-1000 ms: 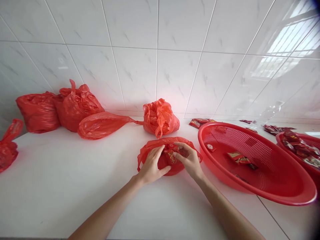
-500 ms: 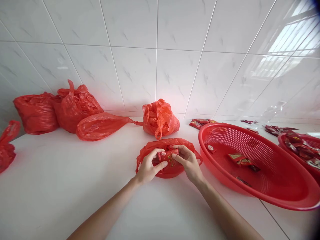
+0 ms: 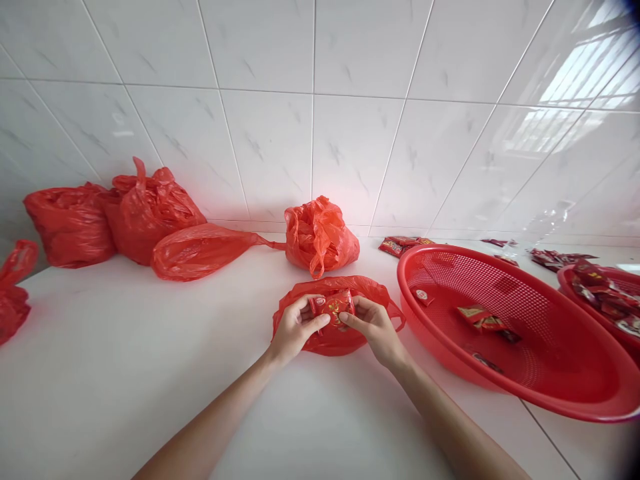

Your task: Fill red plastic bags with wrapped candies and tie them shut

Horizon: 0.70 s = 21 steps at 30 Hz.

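Observation:
A small red snack packet (image 3: 332, 305) with gold print is pinched between my two hands. My left hand (image 3: 295, 328) grips its left end with thumb in front, and my right hand (image 3: 374, 325) closes on the right end the same way. Directly beneath lies an open red plastic bag (image 3: 345, 343), its mouth spread upward; what it holds is mostly hidden by my hands and the packet. Just behind it, a tied red plastic bag (image 3: 320, 240) stands against the wall.
On the right, a large red colander (image 3: 440, 360) holds a few packets (image 3: 483, 317). Beyond it sit a second red basket (image 3: 565, 277) with many packets and a clear plastic bottle (image 3: 543, 223). Full red bags (image 3: 150, 213) and a flat red bag (image 3: 205, 253) lie left.
The packet has turned so more of its gold-printed face shows upward. My hands have shifted their hold slightly and stay over the bag.

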Each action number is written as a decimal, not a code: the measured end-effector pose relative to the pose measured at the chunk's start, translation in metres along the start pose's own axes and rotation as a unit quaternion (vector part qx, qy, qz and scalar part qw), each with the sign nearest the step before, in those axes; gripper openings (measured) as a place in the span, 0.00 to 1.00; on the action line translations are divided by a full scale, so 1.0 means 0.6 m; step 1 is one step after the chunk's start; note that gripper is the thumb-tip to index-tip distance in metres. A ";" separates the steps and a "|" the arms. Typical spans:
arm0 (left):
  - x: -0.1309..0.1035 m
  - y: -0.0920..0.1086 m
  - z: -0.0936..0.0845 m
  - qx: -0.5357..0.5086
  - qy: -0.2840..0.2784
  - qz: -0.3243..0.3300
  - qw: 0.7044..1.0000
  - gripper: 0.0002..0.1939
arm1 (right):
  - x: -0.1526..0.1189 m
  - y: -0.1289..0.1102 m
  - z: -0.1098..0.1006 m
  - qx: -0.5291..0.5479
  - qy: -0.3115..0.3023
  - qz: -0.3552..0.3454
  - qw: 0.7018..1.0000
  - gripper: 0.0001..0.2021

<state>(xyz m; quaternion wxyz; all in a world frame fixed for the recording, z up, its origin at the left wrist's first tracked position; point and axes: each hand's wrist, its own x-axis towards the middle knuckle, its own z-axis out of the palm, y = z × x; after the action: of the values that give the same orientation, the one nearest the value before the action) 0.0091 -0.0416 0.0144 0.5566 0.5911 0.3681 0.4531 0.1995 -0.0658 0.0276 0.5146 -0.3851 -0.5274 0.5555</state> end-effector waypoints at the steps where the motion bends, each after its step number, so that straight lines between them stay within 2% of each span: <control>1: 0.000 0.003 0.000 0.002 -0.008 0.000 1.000 0.15 | 0.000 0.001 0.000 0.001 0.000 0.002 1.000 0.12; 9: -0.001 0.004 0.001 0.021 0.010 0.005 1.000 0.13 | -0.001 0.001 0.004 -0.015 0.002 -0.005 1.000 0.15; 16: -0.001 0.007 0.002 0.010 0.001 -0.003 1.000 0.13 | 0.005 0.013 0.000 -0.009 0.080 -0.030 0.996 0.14; 21: -0.002 0.006 0.001 0.023 0.015 -0.011 1.000 0.14 | 0.006 0.018 0.000 -0.005 0.079 -0.025 0.997 0.16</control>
<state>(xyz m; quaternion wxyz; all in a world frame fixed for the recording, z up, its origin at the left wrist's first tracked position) 0.0091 -0.0430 0.0178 0.5424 0.5929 0.3928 0.4473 0.1970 -0.0614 0.0175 0.5664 -0.4169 -0.4971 0.5082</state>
